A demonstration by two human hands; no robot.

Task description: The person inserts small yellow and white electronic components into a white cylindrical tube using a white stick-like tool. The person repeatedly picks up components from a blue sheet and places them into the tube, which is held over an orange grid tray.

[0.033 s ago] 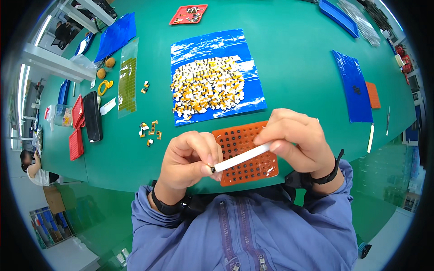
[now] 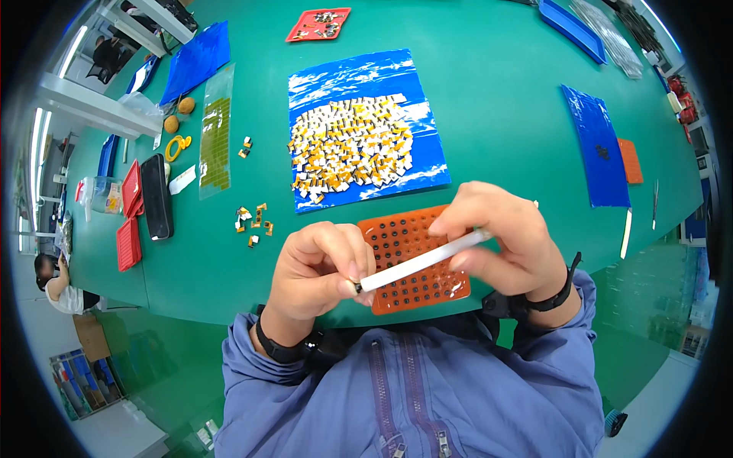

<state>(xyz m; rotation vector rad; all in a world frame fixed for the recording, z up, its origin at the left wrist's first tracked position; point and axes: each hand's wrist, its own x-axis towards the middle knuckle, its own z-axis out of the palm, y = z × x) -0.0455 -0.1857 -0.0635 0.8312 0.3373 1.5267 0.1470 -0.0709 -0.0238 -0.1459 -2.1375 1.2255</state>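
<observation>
My left hand (image 2: 321, 267) is closed, with thumb and forefinger pinching a small dark part (image 2: 357, 288) at the near end of a white stick (image 2: 416, 263). The stick slants up to the right. Around its far end, my right hand (image 2: 508, 240) has thumb and forefinger apart; the stick passes between them. Both hands are over an orange tray (image 2: 462, 287) with rows of holes, many filled with small black round pieces. Beyond it, a blue sheet (image 2: 351, 72) bears a large pile of small white, amber and black parts (image 2: 351, 145).
Several loose parts (image 2: 252, 221) lie left of the pile. Further left are a black case (image 2: 158, 197), red trays (image 2: 128, 244) and a sheet of amber pieces (image 2: 216, 137). Another red tray (image 2: 298, 34) stands at the back. At right lie a blue sheet (image 2: 595, 179) and tweezers (image 2: 655, 204).
My right thumb and forefinger have parted from their pinch on the white stick, uncovering more of its far end. My left hand has hardly moved.
</observation>
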